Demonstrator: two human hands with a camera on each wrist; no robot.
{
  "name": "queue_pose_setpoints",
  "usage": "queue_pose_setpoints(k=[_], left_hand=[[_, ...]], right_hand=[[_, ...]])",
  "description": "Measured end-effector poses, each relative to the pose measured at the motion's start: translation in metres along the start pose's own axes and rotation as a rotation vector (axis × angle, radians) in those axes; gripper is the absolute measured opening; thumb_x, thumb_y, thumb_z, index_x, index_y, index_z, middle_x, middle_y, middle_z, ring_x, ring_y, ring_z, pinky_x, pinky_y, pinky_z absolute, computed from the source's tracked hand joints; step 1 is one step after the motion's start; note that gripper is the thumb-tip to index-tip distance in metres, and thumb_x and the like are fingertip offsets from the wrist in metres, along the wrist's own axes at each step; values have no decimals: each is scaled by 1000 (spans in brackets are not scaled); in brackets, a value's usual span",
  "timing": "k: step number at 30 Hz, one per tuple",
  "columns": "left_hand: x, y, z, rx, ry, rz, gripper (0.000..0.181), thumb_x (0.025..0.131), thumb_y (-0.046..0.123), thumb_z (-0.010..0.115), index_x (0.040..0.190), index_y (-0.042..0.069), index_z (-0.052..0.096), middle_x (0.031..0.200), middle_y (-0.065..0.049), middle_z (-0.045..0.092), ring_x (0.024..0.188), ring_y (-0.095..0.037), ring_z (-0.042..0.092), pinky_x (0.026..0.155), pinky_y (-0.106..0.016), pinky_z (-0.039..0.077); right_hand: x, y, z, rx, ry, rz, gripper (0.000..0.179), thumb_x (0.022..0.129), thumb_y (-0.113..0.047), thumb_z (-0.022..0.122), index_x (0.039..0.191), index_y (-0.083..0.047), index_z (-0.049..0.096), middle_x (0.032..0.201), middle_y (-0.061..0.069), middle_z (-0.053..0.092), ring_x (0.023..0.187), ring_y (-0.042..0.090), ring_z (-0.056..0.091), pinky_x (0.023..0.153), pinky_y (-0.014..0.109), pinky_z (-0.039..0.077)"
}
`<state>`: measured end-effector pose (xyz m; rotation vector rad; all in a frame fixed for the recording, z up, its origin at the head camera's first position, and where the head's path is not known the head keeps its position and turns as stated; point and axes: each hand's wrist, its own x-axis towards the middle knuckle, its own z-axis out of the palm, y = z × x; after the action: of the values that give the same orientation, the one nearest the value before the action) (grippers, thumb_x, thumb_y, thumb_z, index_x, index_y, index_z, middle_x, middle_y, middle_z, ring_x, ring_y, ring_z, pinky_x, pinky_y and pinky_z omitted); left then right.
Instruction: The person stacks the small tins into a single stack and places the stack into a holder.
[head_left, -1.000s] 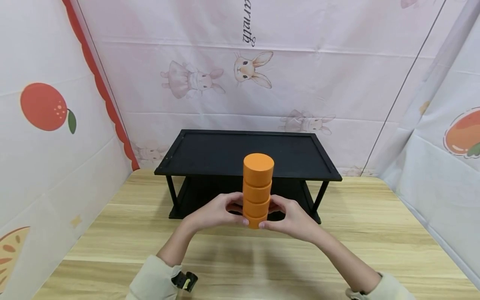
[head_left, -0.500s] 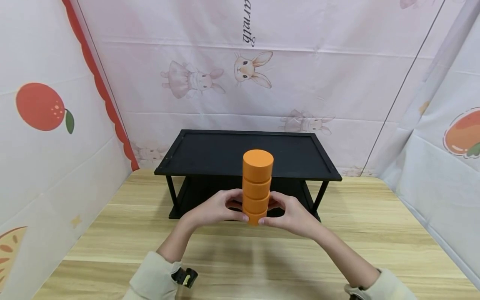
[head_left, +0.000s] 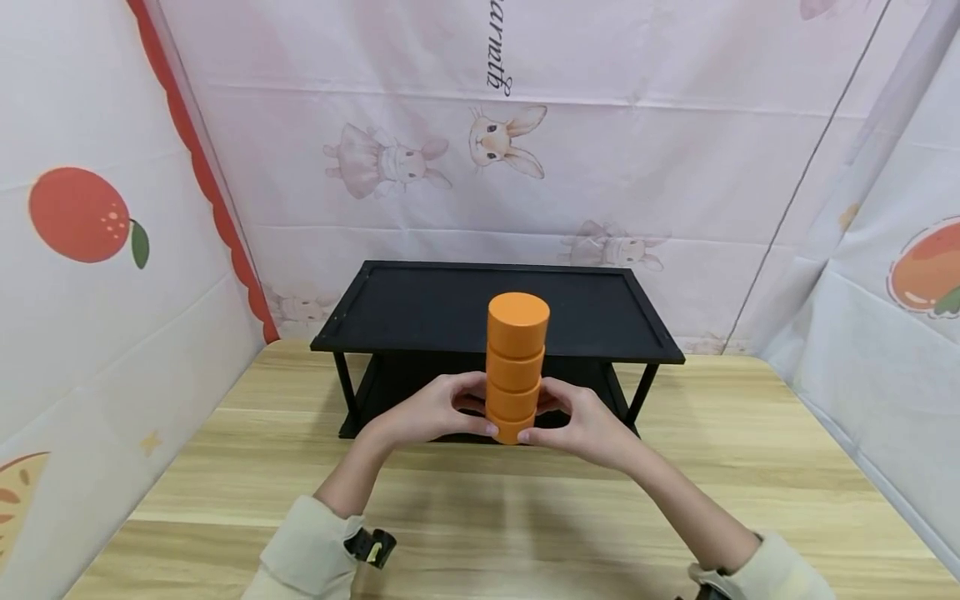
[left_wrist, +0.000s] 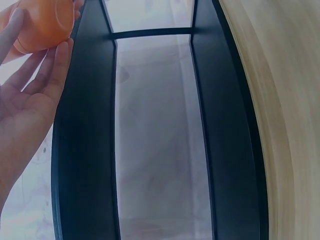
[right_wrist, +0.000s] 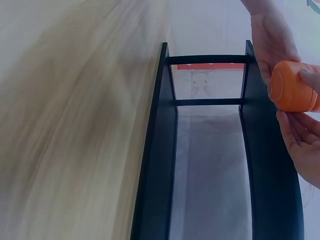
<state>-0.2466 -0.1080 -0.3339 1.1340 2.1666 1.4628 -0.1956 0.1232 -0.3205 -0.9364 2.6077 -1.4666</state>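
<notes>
An upright stack of orange cylinders (head_left: 516, 375), several round pieces set one on another, is held up in front of the black rack in the head view. My left hand (head_left: 431, 412) grips its lower part from the left, thumb near the bottom piece. From the other side my right hand (head_left: 588, 421) grips the same part, thumb on the front. The fingers behind the stack are partly hidden. In the left wrist view the rounded underside of the orange stack (left_wrist: 47, 25) shows at the top left corner. The right wrist view has both hands around the orange bottom piece (right_wrist: 292, 87).
The black two-tier rack (head_left: 450, 308) stands at the back of the wooden table (head_left: 480, 517), its upper shelf bare. White and pink printed cloth (head_left: 600, 167) hangs behind it and at both sides. Table surface lies in front of the rack.
The orange stack and both hands have risen slightly in the head view, moving a little up and away over the rack's front. The grip of both hands stays the same.
</notes>
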Motion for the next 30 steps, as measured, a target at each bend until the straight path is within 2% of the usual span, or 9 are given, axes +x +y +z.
queue_pose_setpoints(k=[6,14,18,21,30], left_hand=[[3,-1,-2,-7,3,19,49,81,10,72,125,5,51,111,-4,58,102,-17,56,89,-30,45],[6,1,-4,-10,-5,17,50,82,10,71,127,3,50,113,-6,58,104,-18,55,90,-30,45],[8,1,-6,-9,-9,13,49,81,10,71,126,5,51,112,-5,58,103,-17,55,90,-30,45],[9,1,-7,-17,-15,17,49,81,10,71,126,6,50,112,-5,58,103,-17,55,89,-31,45],[11,0,-9,-27,-25,-9,50,83,11,70,128,4,48,114,-9,56,102,-20,56,87,-31,47]], right_hand=[[1,-12,-3,0,-1,8,45,78,-6,73,119,2,53,106,8,60,96,23,57,87,44,46],[3,-2,-5,9,3,12,47,79,-9,73,120,1,53,107,8,60,96,24,57,87,47,45],[4,-2,-6,-11,4,16,47,79,-11,73,121,0,53,107,6,60,96,22,57,87,40,46],[4,-10,-8,-34,7,23,47,79,-9,73,120,0,54,107,5,60,96,20,58,86,33,47],[5,-11,-8,-31,10,19,46,79,-8,73,120,1,54,107,6,60,95,21,58,85,31,47]])
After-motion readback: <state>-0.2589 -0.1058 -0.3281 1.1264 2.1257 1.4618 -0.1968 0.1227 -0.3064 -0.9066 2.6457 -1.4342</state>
